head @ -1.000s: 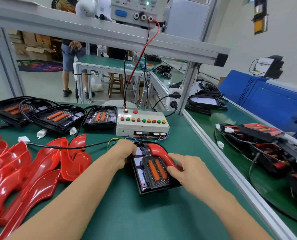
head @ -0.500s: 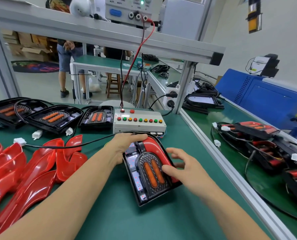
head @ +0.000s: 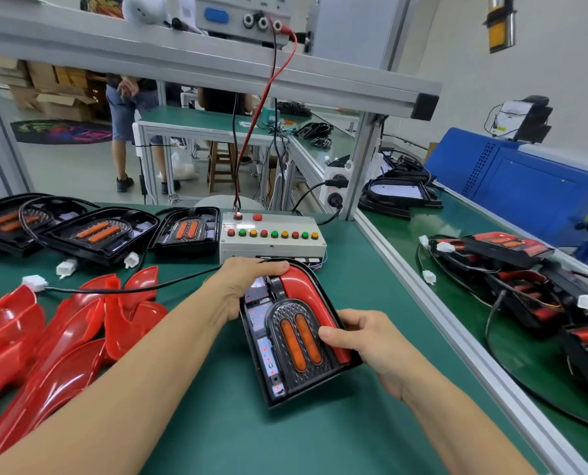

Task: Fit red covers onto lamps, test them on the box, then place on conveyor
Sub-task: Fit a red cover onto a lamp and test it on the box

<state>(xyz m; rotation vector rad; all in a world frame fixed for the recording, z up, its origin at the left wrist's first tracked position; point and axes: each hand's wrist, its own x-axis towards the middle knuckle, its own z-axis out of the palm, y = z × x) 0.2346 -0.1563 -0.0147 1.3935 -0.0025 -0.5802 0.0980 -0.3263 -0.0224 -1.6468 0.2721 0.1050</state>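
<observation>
A black lamp with two orange strips lies on the green bench in front of me. A red cover sits along its top and right side. My left hand grips the lamp's upper left corner. My right hand holds its right edge, thumb pressed on the cover. Small red lights glow on the lamp's left side. The white test box with coloured buttons stands just behind the lamp. The conveyor runs along the right.
Several loose red covers lie heaped at the left. Three uncovered lamps with cables line the back left. Finished lamps sit on the conveyor. A metal rail separates bench and conveyor. A person stands behind.
The lamp has been pulled nearer to me and tilted. My right hand slid from the cover's upper curve to the lower right edge. My left hand stayed at the top left corner.
</observation>
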